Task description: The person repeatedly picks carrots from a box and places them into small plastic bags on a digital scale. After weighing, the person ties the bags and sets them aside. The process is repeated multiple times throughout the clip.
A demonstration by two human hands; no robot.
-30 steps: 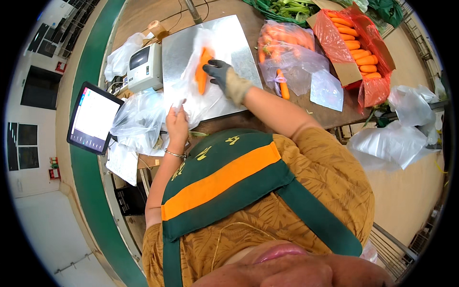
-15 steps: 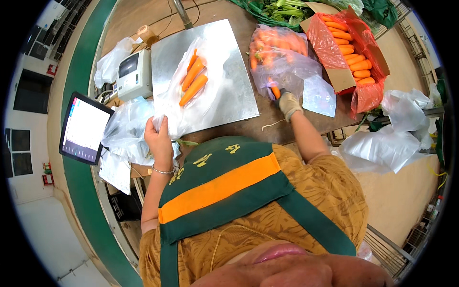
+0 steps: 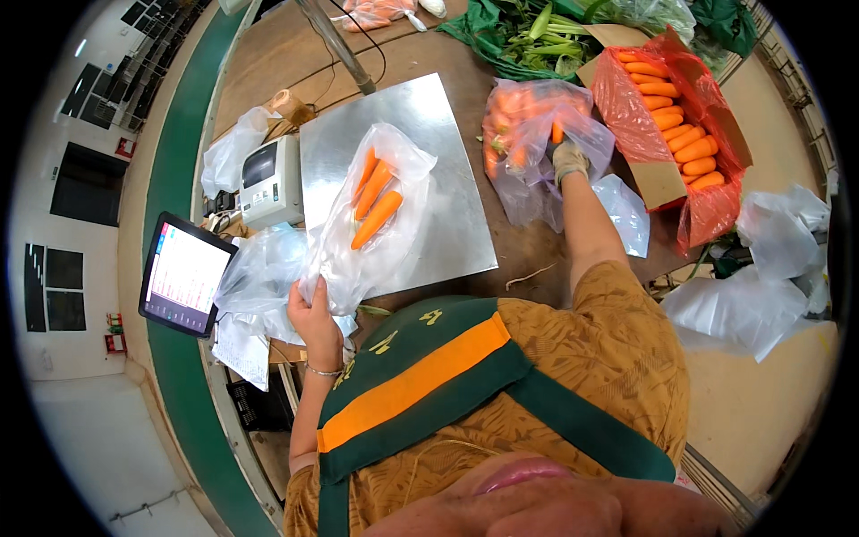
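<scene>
A brown counter (image 3: 403, 54) curves through the room, edged on its left by a green belt (image 3: 170, 179), with a pale floor (image 3: 89, 447) beyond that. A square steel scale plate (image 3: 447, 134) sits in the middle of the counter. At the plate's left edge stand a small grey label printer (image 3: 267, 179) and a tablet screen (image 3: 183, 276), with loose clear bags (image 3: 259, 277) heaped between them. At the counter's right edge a cardboard box (image 3: 658, 179) lined with red plastic holds a row of carrots (image 3: 684, 125), and green leafy vegetables (image 3: 537, 36) lie at the far edge.

A clear plastic bag (image 3: 394, 242) lies on the plate, reaching from its middle to its near edge, with three carrots (image 3: 374, 201) inside. The left hand (image 3: 313, 313), bare, is closed on the bag's near end just off the plate's near left corner.

The right hand (image 3: 567, 161), gloved, is well apart from the left, past the plate's right edge. It is gripping one carrot (image 3: 557, 132) upright, just above a second clear bag of carrots (image 3: 528, 143) that lies between the plate and the box. More empty clear bags (image 3: 743, 295) lie off the right end of the counter.
</scene>
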